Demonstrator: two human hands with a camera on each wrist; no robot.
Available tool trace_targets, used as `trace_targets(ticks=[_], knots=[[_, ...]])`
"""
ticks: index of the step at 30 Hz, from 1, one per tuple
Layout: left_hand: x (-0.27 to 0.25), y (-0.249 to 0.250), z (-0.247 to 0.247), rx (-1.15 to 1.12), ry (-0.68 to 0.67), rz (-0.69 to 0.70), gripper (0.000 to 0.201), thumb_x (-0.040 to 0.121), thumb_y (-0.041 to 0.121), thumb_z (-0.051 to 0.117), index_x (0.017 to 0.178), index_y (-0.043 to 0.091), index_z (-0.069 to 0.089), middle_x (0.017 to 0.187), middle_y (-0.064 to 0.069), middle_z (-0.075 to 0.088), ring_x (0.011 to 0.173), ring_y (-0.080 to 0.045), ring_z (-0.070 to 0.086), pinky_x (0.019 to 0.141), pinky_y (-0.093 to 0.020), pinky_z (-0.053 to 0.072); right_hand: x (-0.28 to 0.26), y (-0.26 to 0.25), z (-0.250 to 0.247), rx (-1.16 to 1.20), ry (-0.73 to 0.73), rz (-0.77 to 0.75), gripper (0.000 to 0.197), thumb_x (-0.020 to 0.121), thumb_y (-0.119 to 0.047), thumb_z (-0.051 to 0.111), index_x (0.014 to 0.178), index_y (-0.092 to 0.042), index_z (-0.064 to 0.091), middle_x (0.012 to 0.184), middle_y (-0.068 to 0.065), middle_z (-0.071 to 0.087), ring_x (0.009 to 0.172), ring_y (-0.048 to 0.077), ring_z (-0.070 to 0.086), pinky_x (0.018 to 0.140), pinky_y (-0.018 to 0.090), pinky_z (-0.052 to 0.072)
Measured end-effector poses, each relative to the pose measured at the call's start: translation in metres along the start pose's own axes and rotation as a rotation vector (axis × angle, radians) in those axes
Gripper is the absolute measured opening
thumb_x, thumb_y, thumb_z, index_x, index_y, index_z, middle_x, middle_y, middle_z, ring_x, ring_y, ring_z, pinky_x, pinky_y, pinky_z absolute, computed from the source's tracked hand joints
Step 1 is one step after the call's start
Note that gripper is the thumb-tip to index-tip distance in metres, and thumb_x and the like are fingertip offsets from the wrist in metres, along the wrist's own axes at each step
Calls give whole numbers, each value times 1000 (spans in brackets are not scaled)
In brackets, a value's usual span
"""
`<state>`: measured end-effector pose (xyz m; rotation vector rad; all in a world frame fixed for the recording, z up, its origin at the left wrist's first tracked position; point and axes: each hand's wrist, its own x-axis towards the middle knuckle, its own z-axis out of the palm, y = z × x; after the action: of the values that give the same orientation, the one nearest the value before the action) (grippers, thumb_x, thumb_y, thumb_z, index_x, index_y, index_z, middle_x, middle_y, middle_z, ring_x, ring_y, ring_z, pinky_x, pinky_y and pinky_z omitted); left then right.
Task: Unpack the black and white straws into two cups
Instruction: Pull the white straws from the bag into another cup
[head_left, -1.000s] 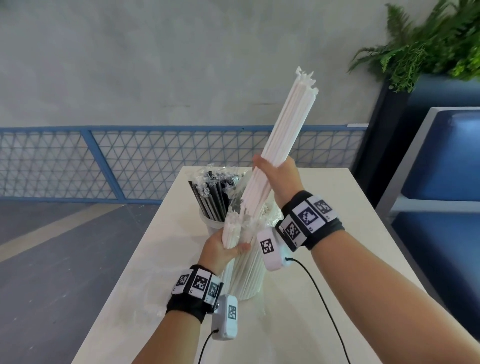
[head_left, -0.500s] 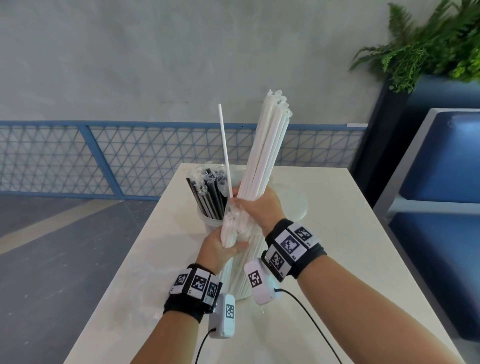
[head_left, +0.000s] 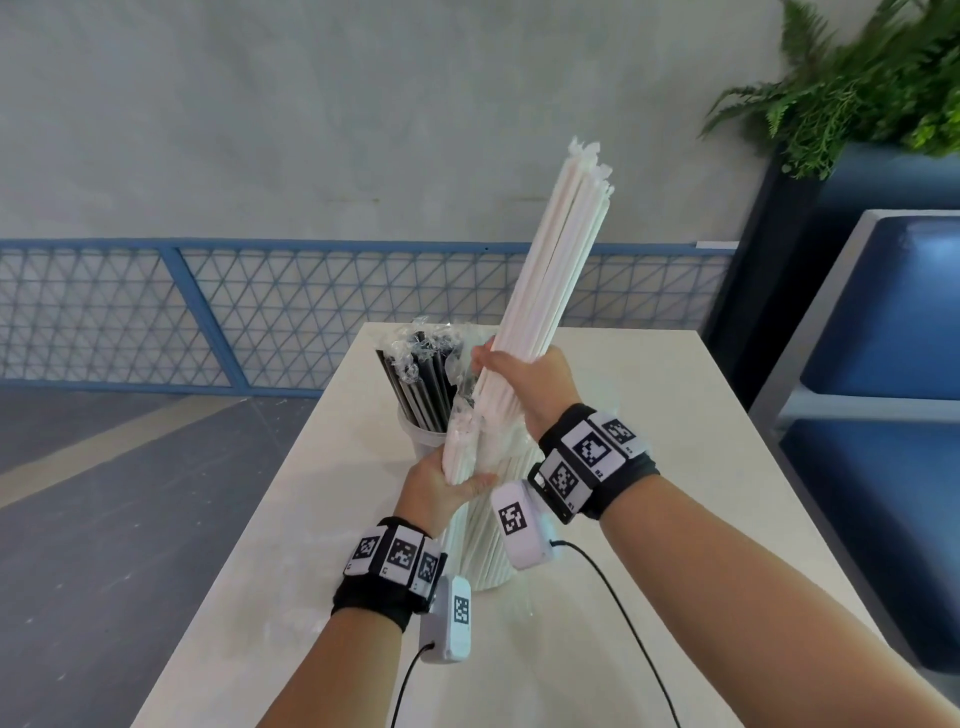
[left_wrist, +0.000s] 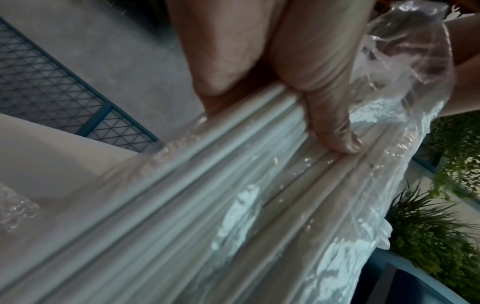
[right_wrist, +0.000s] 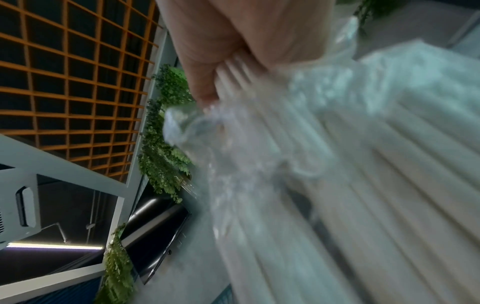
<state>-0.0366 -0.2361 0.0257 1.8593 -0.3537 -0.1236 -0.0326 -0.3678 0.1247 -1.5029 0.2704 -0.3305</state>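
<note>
While the right hand (head_left: 530, 384) closes its fingers round a thick bundle of white straws (head_left: 550, 270), the bundle stands above the desk (head_left: 649, 415), tilted so its top leans to the right and away. Its lower end runs down into a clear plastic wrapper (head_left: 467, 415), crumpled open at the top, which still sheathes more white straws standing on the desk near the middle. The left hand (head_left: 441, 483) grips this wrapped pack just below the right hand; in the left wrist view its thumb (left_wrist: 335, 123) presses across the ridged straws through the shiny film (left_wrist: 405, 102), the other fingers curled behind. The right wrist view is blurred, but it shows fingers (right_wrist: 202, 67) wrapped round bare white straws right above the bunched wrapper (right_wrist: 233, 144).

Just beyond and left of the white pack stands a pale cup (head_left: 421, 447), touching or almost touching it. Black straws (head_left: 421, 384) stand in the cup, fanned a little to the left, with loose clear plastic (head_left: 415, 348) bunched about their tops. A second cup cannot be made out; the wrapper and the hands hide that part of the desk.

Both wrists wear black bands with square printed markers and small white camera boxes with cables trailing toward the near edge. Behind the desk runs a blue mesh railing (head_left: 156, 312) before a grey wall, and a fern (head_left: 857, 88) in a dark planter and a blue padded bench (head_left: 893, 312) are at the right.
</note>
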Motion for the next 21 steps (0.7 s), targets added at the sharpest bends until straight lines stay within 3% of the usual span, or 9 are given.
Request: trace_targets(ticks=[2, 7, 12, 15, 17, 19, 21], knots=[[1, -1, 1, 3, 0, 0, 25, 73, 18, 75, 92, 13, 60, 85, 0, 65, 81, -13, 60, 62, -4, 44, 4, -18, -8, 6, 39, -25, 12, 75, -13, 72, 72, -9, 61, 89, 14, 65, 84, 26, 62, 78, 39, 54], [6, 0, 4, -4, 1, -55, 27, 71, 21, 77, 92, 12, 62, 88, -3, 66, 84, -18, 61, 74, -24, 45, 24, -56, -29, 151, 159, -51, 13, 75, -4, 69, 86, -1, 62, 82, 9, 62, 78, 24, 60, 76, 37, 54], [9, 0, 8, 25, 19, -43, 30, 71, 20, 77, 94, 6, 65, 87, -6, 67, 82, -20, 62, 72, -24, 46, 26, -48, -32, 97, 133, -24, 23, 72, -5, 72, 92, -3, 60, 93, 10, 62, 88, 26, 62, 79, 35, 55], [10, 0, 9, 52, 22, -28, 23, 71, 19, 77, 86, 7, 64, 79, -2, 66, 73, -13, 61, 61, -12, 45, 20, -25, -23, 4, 114, 11, 40, 70, -10, 75, 105, 2, 59, 101, 10, 62, 89, 22, 60, 77, 33, 56], [11, 0, 9, 54, 19, -25, 18, 71, 17, 77, 78, 11, 61, 71, 4, 62, 66, -7, 57, 53, -6, 42, 15, -7, -15, -17, 92, 32, 31, 70, -11, 76, 97, -5, 62, 98, 9, 64, 90, 24, 62, 77, 34, 55], [12, -1, 8, 54, 16, -33, 20, 71, 19, 77, 80, 8, 64, 68, 5, 61, 65, -9, 57, 51, -4, 41, 10, 4, -8, -13, 82, 38, 18, 73, -12, 75, 86, -14, 62, 89, 6, 64, 88, 24, 62, 79, 36, 55], [12, -1, 7, 56, 11, -35, 24, 72, 18, 77, 83, 1, 64, 65, 7, 58, 62, -8, 55, 49, -3, 39, 10, 1, -8, -11, 110, 39, 24, 75, -14, 73, 96, -10, 61, 93, 7, 62, 90, 25, 61, 81, 36, 54]])
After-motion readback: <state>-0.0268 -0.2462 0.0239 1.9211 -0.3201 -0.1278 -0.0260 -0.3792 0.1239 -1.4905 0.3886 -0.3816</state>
